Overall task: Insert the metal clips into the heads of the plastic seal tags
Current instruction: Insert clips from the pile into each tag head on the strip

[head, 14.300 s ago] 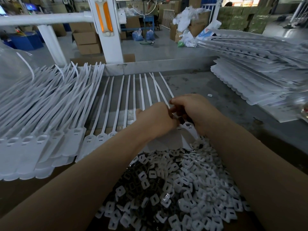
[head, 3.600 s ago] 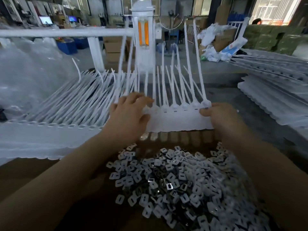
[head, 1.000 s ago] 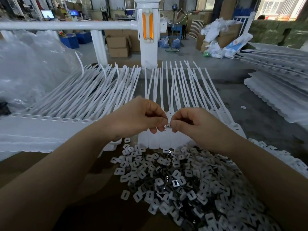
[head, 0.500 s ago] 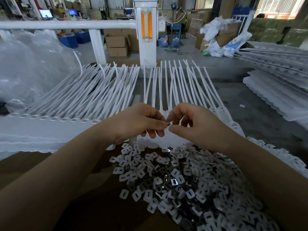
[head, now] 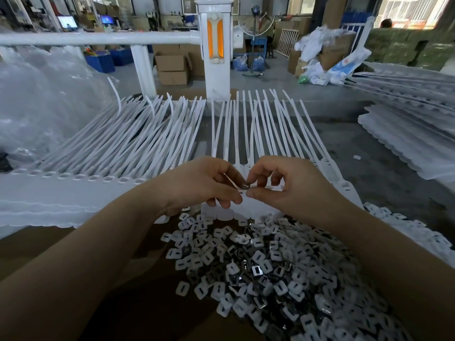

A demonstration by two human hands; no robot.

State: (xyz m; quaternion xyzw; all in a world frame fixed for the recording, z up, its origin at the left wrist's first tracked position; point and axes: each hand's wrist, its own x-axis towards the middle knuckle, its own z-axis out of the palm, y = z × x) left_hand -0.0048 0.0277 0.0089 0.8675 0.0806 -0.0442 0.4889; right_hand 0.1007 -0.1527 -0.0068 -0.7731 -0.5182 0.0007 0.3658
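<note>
Here both hands meet mid-bench: left hand (head: 197,185) and right hand (head: 288,185) pinch one small metal clip (head: 245,186) between thumbs and fingertips, grip closed tight, just above the seal tag row (head: 236,143). Clip pile (head: 270,271) sits at the near edge; tag stack (head: 73,183) along the left edge.

Seal tags (head: 138,143) white, left spread and centre row alike. Clip pile (head: 266,271) near: white squares mixed with shiny silver-dark metal (dark slot in each). Post (head: 215,57) far: white, orange panel. Surface under pile (head: 73,242) brown. Far-left bins (head: 103,61) blue.
</note>
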